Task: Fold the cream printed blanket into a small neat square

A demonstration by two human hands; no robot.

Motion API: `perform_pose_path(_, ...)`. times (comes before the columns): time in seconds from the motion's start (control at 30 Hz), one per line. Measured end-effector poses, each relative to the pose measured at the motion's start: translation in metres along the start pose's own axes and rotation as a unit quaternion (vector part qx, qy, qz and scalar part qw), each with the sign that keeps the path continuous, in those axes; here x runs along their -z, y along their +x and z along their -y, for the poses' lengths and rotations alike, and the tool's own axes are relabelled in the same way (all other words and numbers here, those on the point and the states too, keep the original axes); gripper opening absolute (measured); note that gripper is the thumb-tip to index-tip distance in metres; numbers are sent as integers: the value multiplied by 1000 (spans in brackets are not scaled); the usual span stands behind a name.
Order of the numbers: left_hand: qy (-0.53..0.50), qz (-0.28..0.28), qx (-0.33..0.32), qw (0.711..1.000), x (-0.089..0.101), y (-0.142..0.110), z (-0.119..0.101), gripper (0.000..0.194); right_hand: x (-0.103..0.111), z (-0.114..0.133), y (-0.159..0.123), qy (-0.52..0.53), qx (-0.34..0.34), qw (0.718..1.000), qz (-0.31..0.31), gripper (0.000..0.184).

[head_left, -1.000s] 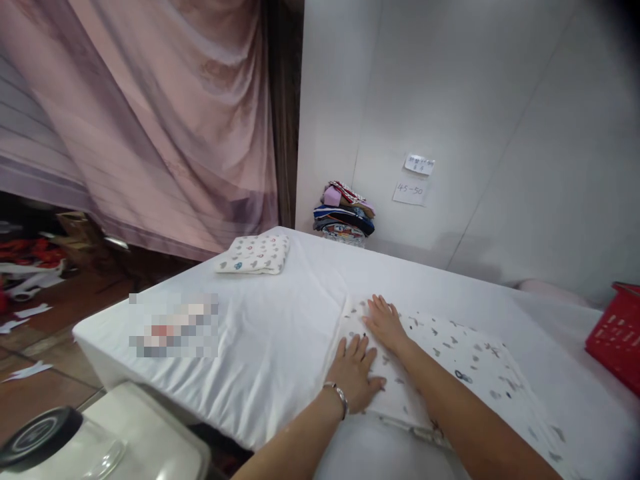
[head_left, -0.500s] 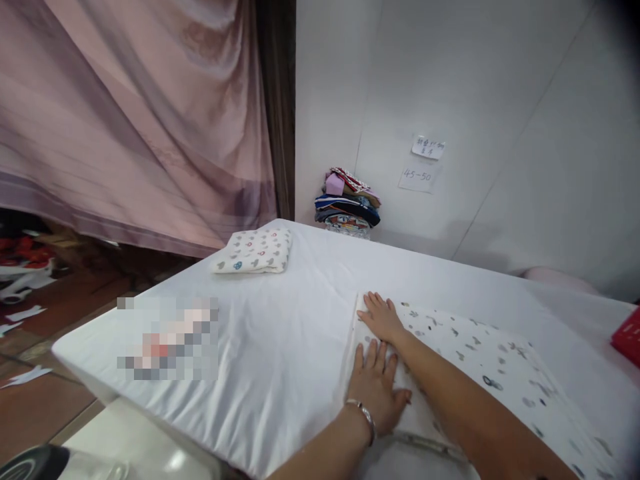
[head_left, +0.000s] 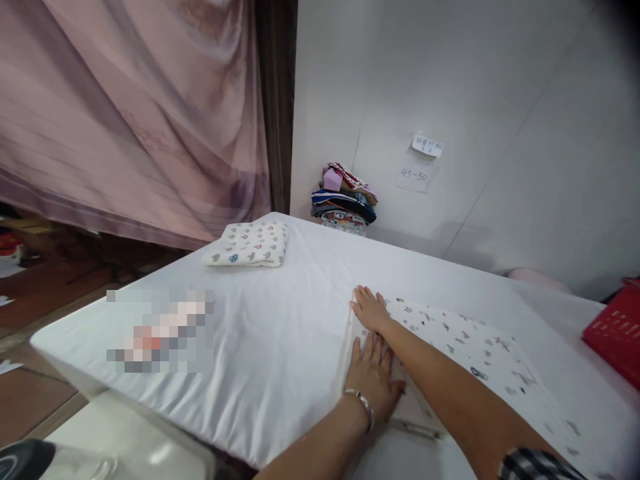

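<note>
White-covered table (head_left: pixel 285 313), set against a pale wall (head_left: pixel 450 93) and pink curtain (head_left: pixel 165 113), bears one folded patterned cloth (head_left: pixel 250 244) at its far end and, right of centre, one printed cloth (head_left: pixel 450 328), the person's left hand (head_left: pixel 374 380) and right hand (head_left: pixel 371 311) flat upon it, spread wide.

Matt, smooth printed cloth (head_left: pixel 460 333) near right, a shiny metal bracelet (head_left: pixel 369 415), creased white fabric cover (head_left: pixel 280 347), satiny curtain (head_left: pixel 200 127) far left, plastic basket (head_left: pixel 616 330) right!
</note>
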State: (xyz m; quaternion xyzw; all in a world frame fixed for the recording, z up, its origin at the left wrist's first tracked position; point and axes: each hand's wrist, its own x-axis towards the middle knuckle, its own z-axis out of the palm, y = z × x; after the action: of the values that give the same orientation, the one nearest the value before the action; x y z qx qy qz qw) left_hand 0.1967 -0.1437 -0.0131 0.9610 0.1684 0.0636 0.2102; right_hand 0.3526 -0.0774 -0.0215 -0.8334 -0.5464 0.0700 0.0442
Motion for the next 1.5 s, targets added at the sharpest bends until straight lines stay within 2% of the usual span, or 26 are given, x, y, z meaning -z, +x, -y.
perform_pose_path(0.17, 3, -19, -8, 1000, 2, 0, 1, 69, 6, -5, -14, 5, -20, 1000, -14, 55)
perform_pose_path(0.3, 21, -21, -7, 1000, 1, 2, 3, 63, 15, -36, -55, 6, -53, 998, -28, 47)
perform_pose_path(0.4, 49, -25, -3, 998, -1, 4, 5, 62, 23, -80, -113, 3, -87, 996, -18, 45)
perform_pose_path(0.5, 67, -26, -8, 997, -2, 8, 8, 61, 24, -131, -194, -10, -171, 985, -23, 49)
perform_pose_path(0.57, 75, -22, -10, 997, -3, 10, 10, 61, 20, -163, -250, -26, -273, 961, -43, 51)
perform_pose_path(0.63, 82, -16, -10, 996, -3, 12, 11, 61, 14, -190, -296, -34, -342, 937, -60, 52)
perform_pose_path(0.73, 94, -13, -9, 995, -3, 13, 12, 62, 5, -215, -337, -12, -417, 904, -92, 55)
perform_pose_path(0.83, 102, -16, -12, 995, -4, 15, 14, 62, 0, -219, -345, -14, -430, 893, -134, 57)
perform_pose_path(0.93, 101, -20, -12, 995, -3, 16, 14, 62, -5, -210, -340, -59, -376, 905, -189, 56)
perform_pose_path(1.1, 86, -37, -7, 996, 2, 14, 12, 56, -5, -200, -340, -44, -303, 937, -171, 47)
perform_pose_path(1.2, 73, -90, -18, 993, 6, 11, 10, 46, 1, -198, -344, -30, -315, 934, -164, 46)
perform_pose_path(1.3, 65, -177, -33, 982, 10, 3, 6, 40, 6, -190, -344, -34, -308, 929, -202, 48)
perform_pose_path(1.4, 68, -218, -89, 970, 11, -9, -5, 38, 5, -176, -342, -24, -215, 945, -245, 43)
perform_pose_path(1.5, 63, -189, -154, 968, 5, -19, -24, 36, 4, -161, -337, 13, -105, 959, -261, 36)
